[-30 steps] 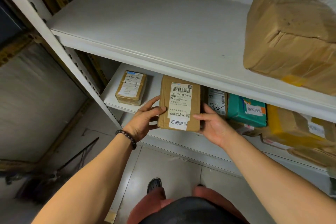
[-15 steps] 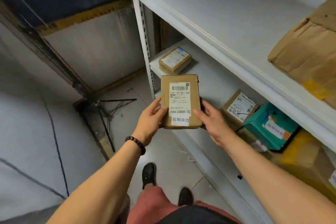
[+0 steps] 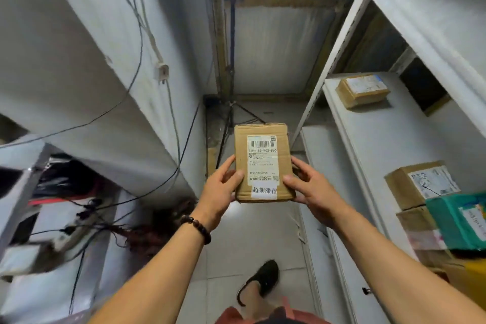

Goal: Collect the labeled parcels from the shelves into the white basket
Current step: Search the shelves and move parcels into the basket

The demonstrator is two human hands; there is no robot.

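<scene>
A small brown cardboard parcel point(image 3: 263, 163) with a white barcode label faces up in front of me, held over the aisle floor. My left hand point(image 3: 222, 189) grips its lower left edge, thumb on the top face. My right hand point(image 3: 311, 188) grips its lower right edge the same way. On the white shelf point(image 3: 394, 144) to my right lie another small labeled box point(image 3: 363, 89), a brown labeled box point(image 3: 420, 184) and a teal parcel point(image 3: 460, 221). No white basket is in view.
A narrow tiled aisle point(image 3: 252, 239) runs ahead between the shelf on the right and a white wall point(image 3: 79, 60) with cables on the left. A power strip and tangled cords point(image 3: 76, 229) lie low left. A tripod's legs point(image 3: 231, 123) stand at the aisle's far end.
I have turned left, away from the shelf, carrying the parcel with both hands. The shelf now sits at the right edge and the aisle lies ahead.
</scene>
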